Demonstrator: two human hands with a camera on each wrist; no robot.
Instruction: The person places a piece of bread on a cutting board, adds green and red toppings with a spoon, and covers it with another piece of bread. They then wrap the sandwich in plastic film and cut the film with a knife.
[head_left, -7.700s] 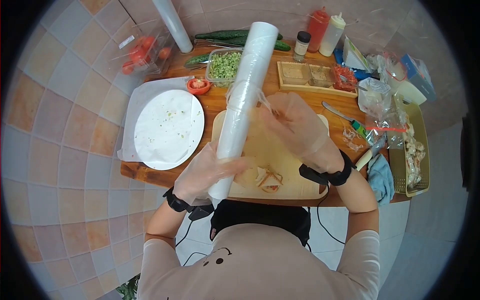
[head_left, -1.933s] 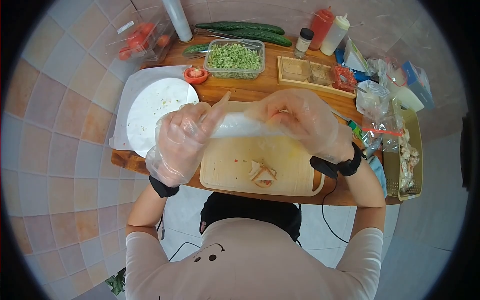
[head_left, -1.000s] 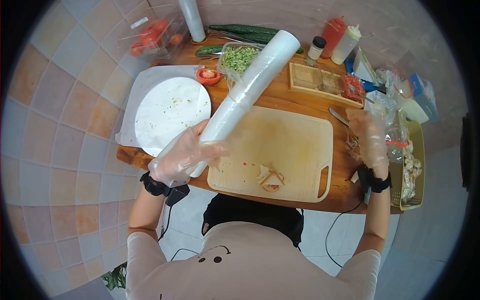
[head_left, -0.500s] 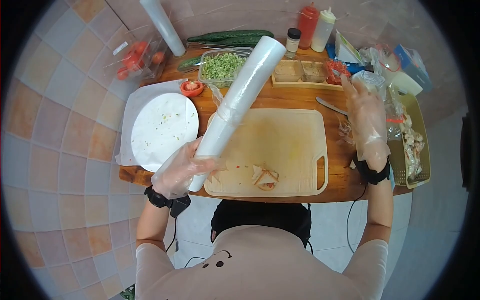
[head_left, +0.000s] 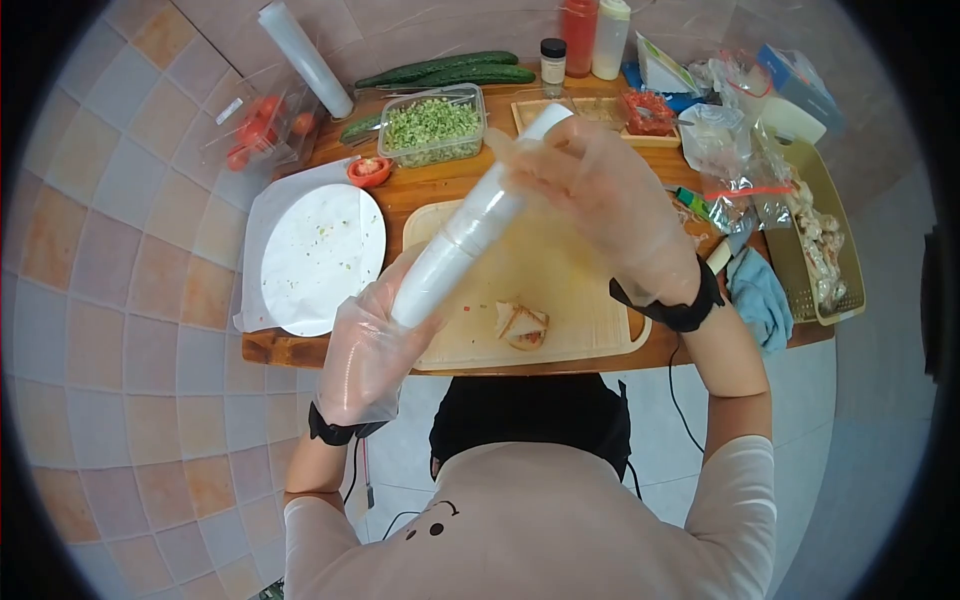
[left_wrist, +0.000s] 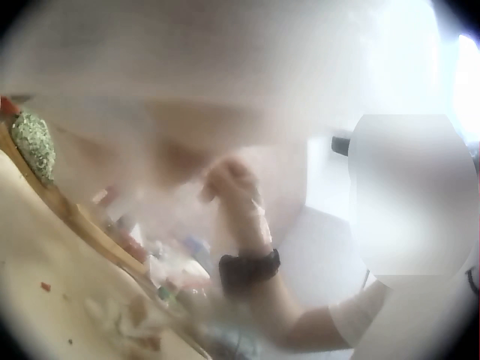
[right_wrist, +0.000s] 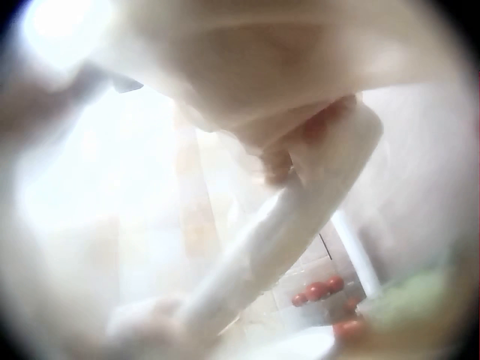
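A roll of clear plastic film [head_left: 462, 235] is held slanted above the cutting board [head_left: 590, 318]. The left hand [head_left: 372, 345], in a clear plastic glove, grips its lower end. Around the upper part of the roll curl the fingers of the gloved right hand [head_left: 615, 210]; the right wrist view shows that hand against the roll [right_wrist: 255, 251] too. Below, a small cut piece of filled bread [head_left: 524, 325] lies on the board. In the left wrist view the right hand [left_wrist: 238, 199] appears with bent fingers, while the roll is too blurred to make out.
At the left lies a paper-lined white plate [head_left: 323, 260]. Behind the board are a tub of chopped greens [head_left: 432, 128], a tomato half [head_left: 369, 172], cucumbers [head_left: 460, 73] and a wooden tray [head_left: 520, 112]. A basket [head_left: 850, 295] and a blue cloth [head_left: 760, 295] are at the right.
The right hand has come from the right side of the table to the roll's upper part and taken hold of it. The left hand keeps its grip on the lower end.
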